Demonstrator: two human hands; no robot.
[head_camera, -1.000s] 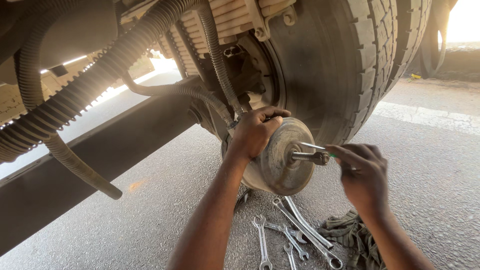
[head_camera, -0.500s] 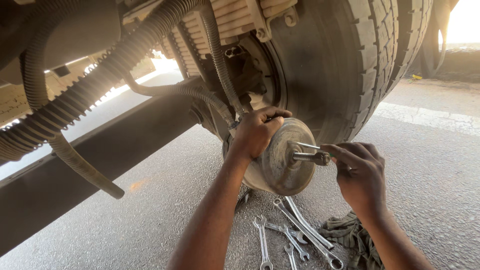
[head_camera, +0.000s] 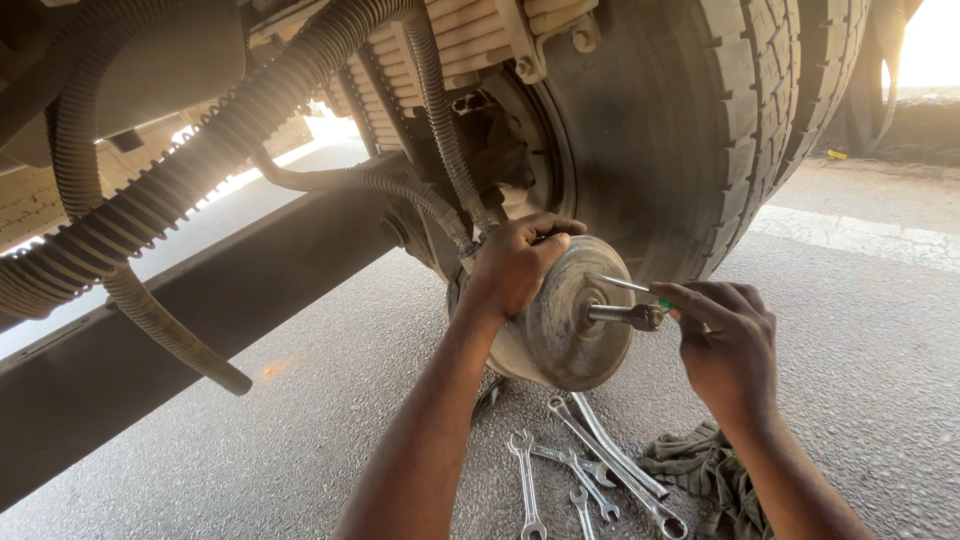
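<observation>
A round, dusty metal brake chamber (head_camera: 560, 330) hangs under a truck beside a big tyre (head_camera: 700, 120). My left hand (head_camera: 515, 262) grips its upper rim. A threaded stud with a nut (head_camera: 622, 315) sticks out of its centre. My right hand (head_camera: 722, 338) holds a slim tool with a green handle (head_camera: 640, 292) at the end of that stud, fingers closed around it.
Several wrenches (head_camera: 590, 470) lie on the asphalt below the chamber, next to a crumpled olive rag (head_camera: 705, 475). Corrugated black hoses (head_camera: 200, 180) and a dark frame beam (head_camera: 180, 340) cross at left. A white road line (head_camera: 860, 235) runs at right.
The view has shifted a little to the left and down. My right hand stays at the stud with the tool, turning slightly; my left hand keeps its grip on the rim.
</observation>
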